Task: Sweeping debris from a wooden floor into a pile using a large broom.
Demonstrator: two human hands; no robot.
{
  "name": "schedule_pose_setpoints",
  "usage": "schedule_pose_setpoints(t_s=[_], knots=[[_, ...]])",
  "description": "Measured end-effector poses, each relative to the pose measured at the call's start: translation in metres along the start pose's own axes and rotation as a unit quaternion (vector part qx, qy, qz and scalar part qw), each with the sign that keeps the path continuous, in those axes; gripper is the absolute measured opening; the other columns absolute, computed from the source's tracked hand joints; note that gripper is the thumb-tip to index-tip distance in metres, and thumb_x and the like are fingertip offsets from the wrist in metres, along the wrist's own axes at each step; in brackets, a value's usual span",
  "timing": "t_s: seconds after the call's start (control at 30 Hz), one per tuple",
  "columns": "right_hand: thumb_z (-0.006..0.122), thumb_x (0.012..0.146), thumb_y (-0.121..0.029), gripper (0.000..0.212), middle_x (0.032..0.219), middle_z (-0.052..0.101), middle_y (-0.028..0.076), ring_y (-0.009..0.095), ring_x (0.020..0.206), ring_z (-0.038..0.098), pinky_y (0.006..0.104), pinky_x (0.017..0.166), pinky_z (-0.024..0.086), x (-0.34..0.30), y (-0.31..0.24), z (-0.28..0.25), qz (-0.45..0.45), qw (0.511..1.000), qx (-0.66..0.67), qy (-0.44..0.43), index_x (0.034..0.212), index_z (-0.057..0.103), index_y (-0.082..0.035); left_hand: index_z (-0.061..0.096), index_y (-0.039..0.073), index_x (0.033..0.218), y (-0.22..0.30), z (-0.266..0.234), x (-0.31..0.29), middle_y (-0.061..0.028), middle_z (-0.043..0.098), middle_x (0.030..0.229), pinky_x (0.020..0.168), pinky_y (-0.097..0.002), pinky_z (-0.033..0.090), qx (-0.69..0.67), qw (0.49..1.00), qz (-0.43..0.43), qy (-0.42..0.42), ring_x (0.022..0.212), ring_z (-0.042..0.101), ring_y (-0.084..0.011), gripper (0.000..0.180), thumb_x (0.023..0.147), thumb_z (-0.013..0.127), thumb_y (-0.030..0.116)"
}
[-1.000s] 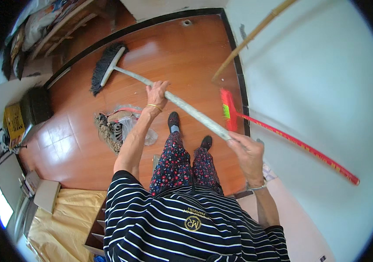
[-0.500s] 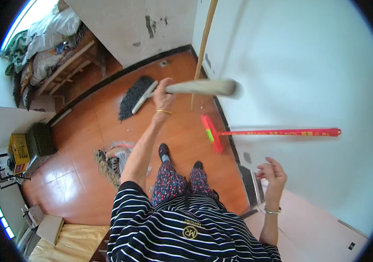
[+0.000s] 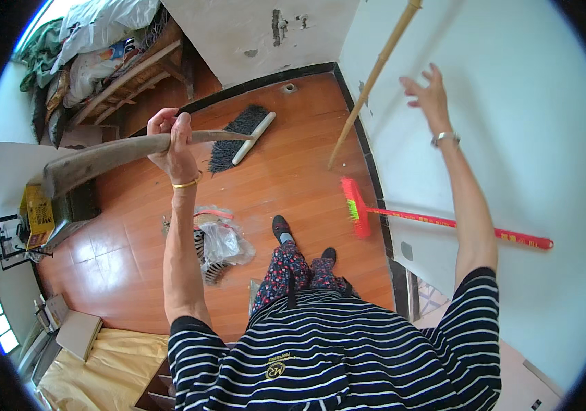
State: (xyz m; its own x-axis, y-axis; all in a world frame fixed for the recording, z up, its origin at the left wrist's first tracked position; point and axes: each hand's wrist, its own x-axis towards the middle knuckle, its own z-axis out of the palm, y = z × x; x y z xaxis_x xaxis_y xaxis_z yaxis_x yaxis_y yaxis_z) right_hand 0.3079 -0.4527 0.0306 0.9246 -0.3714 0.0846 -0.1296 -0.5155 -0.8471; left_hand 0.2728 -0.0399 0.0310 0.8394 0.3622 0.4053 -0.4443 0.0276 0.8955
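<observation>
Seen from above in a room with a reddish wooden floor [image 3: 135, 274]: left hand [image 3: 176, 147] closed round the long pale handle of a black-bristled broom [image 3: 238, 133], the handle raised level and running off to the left, the brush head hanging just above the boards near the far wall. Right hand [image 3: 430, 96] lifted, fingers spread wide and holding nothing, close to a bare wooden pole [image 3: 372, 79] leaning against the white wall [image 3: 512, 137]. Propped against that same wall, lower down, a red-handled broom [image 3: 437, 219] with pink and green bristles resting on the floor. Beside the feet, a small heap of crumpled plastic bags and scraps [image 3: 217, 243], apparently swept together but not yet picked up. Sweeping, by the look of it, largely done: most boards bare, the pile still waiting, the black broom not yet set down. At upper left, a cluttered wooden bed frame [image 3: 128, 75]; at lower left, yellowish sheeting [image 3: 108, 370].
</observation>
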Motion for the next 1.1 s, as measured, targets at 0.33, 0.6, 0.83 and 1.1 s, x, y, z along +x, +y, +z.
schedule_pose_setpoints(t_s=[0.33, 0.6, 0.83, 1.1], knots=[[0.061, 0.074, -0.037, 0.049, 0.069, 0.061, 0.017, 0.019, 0.048, 0.061, 0.0258, 0.044, 0.050, 0.130, 0.000, 0.074, 0.107, 0.990, -0.088, 0.004, 0.092, 0.056, 0.009, 0.050, 0.001, 0.088, -0.029, -0.014, 0.080, 0.0010, 0.042, 0.066, 0.045, -0.0170, 0.033, 0.004, 0.998, 0.028, 0.065, 0.050, 0.036, -0.0035, 0.015, 0.077, 0.054, -0.008], [0.053, 0.077, -0.033, 0.043, 0.051, 0.057, 0.015, 0.021, 0.043, 0.057, 0.0308, 0.057, 0.047, 0.218, -0.048, 0.085, -0.079, 0.986, -0.137, 0.055, 0.062, 0.057, 0.008, 0.048, 0.001, 0.088, -0.048, 0.007, 0.106, -0.0016, 0.043, 0.066, 0.043, -0.0178, 0.031, 0.062, 0.992, 0.035, 0.103, 0.050, 0.036, -0.0040, 0.016, 0.076, 0.053, -0.008], [0.056, 0.076, -0.034, 0.042, 0.057, 0.060, 0.015, 0.021, 0.048, 0.060, 0.0286, 0.056, 0.049, 0.343, -0.072, 0.112, -0.076, 0.992, -0.092, 0.050, 0.065, 0.056, 0.006, 0.047, 0.000, 0.090, -0.059, 0.029, 0.126, -0.0022, 0.041, 0.065, 0.042, -0.0180, 0.030, 0.067, 0.981, 0.053, 0.174, 0.047, 0.036, -0.0051, 0.017, 0.075, 0.050, -0.009], [0.058, 0.078, -0.033, 0.043, 0.061, 0.059, 0.017, 0.022, 0.050, 0.062, 0.0263, 0.054, 0.048, 0.420, -0.029, 0.137, 0.004, 0.996, -0.028, 0.089, 0.066, 0.055, 0.009, 0.045, 0.002, 0.091, -0.071, 0.042, 0.140, -0.0008, 0.038, 0.059, 0.042, -0.0195, 0.030, 0.097, 0.976, 0.065, 0.186, 0.047, 0.034, -0.0061, 0.016, 0.077, 0.051, -0.005]])
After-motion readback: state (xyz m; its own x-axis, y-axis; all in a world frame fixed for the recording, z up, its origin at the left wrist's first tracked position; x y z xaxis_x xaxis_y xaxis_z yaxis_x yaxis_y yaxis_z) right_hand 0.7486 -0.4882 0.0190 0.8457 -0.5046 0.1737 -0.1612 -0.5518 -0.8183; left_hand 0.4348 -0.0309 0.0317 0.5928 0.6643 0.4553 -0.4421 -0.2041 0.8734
